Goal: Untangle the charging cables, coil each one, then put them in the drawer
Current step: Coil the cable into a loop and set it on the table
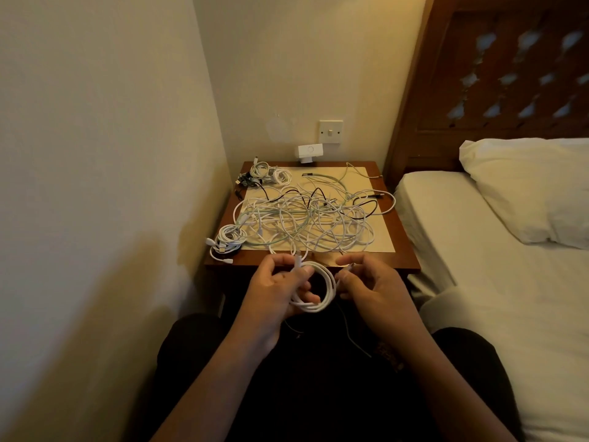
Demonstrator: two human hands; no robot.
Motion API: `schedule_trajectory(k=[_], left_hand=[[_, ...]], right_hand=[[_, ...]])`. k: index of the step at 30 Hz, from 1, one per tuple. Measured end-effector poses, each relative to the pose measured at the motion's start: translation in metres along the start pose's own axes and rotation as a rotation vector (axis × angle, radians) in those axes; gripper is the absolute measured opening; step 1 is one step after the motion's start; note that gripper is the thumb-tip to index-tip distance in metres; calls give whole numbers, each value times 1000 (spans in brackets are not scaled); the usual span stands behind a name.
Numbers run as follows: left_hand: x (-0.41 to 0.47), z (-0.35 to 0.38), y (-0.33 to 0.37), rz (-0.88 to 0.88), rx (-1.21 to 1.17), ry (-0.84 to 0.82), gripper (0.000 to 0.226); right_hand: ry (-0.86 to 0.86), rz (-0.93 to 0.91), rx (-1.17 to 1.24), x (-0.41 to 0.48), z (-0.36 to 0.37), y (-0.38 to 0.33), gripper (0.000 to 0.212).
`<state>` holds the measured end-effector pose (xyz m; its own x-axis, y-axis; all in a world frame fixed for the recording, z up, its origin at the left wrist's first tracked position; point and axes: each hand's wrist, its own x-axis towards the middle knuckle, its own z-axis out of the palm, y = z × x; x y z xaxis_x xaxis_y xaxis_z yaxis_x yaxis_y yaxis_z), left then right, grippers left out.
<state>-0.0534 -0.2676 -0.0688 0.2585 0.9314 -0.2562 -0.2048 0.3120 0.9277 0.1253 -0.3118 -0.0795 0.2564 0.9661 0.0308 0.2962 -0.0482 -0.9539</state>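
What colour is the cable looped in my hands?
The coiled cable is white; head view.

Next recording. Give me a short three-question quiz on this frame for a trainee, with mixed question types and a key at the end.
1. True or false: the tangled cables on the bedside table have all been sorted already.
2. Where is the white coil? A) held between the left hand and right hand, in front of the table; B) lying flat on the table; C) hanging from the table's edge.
3. Fill in: the coiled bundles already set down lie along the table's ___ side.
Key: 1 false; 2 A; 3 left.
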Motion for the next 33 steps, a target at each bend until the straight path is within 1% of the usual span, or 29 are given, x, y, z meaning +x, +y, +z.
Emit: schedule_trajectory(k=[2, 5, 6, 9, 12, 14, 16, 18, 20, 22, 24, 26, 29, 31, 33], left_hand=[[-1, 3, -4, 40, 104, -38, 20], [-1, 4, -7, 94, 163, -54, 15], [-1, 4, -6, 91, 188, -62, 16], [0, 3, -8, 39, 254, -90, 22], [3, 2, -9, -7, 273, -128, 16], [5, 1, -7, -12, 321, -126, 14], [6, 0, -5, 1, 352, -116, 14], [8, 2, -4, 10, 308, -101, 15], [10, 5, -6, -5, 158, -73, 17], [13, 7, -7, -34, 11, -56, 21], [14, 9, -4, -60, -63, -73, 29], [12, 11, 0, -96, -84, -79, 37], [8, 13, 2, -95, -60, -24, 41], [6, 14, 1, -82, -79, -8, 44], [3, 15, -1, -95, -104, 12, 43]], right_hand=[[4, -34, -20, -1, 4, -2, 27], [54, -33, 134, -1, 8, -4, 42], [66, -28, 173, -1, 10, -5, 42], [129, -19, 260, -4, 11, -4, 31], [203, -1, 437, -3, 9, -5, 24], [232, -21, 465, -2, 7, -9, 24], [216, -71, 428, -4, 8, -12, 24], [161, -132, 385, -6, 9, -16, 23], [77, -223, 304, -10, 9, -17, 24], [4, -347, 116, -15, 10, -17, 30], [-27, -416, -18, -19, 11, -15, 33], [-6, -430, -69, -20, 10, -14, 27], [30, -399, -82, -22, 12, -15, 20], [54, -374, -105, -23, 15, -18, 22], [102, -382, -196, -22, 17, -19, 26]])
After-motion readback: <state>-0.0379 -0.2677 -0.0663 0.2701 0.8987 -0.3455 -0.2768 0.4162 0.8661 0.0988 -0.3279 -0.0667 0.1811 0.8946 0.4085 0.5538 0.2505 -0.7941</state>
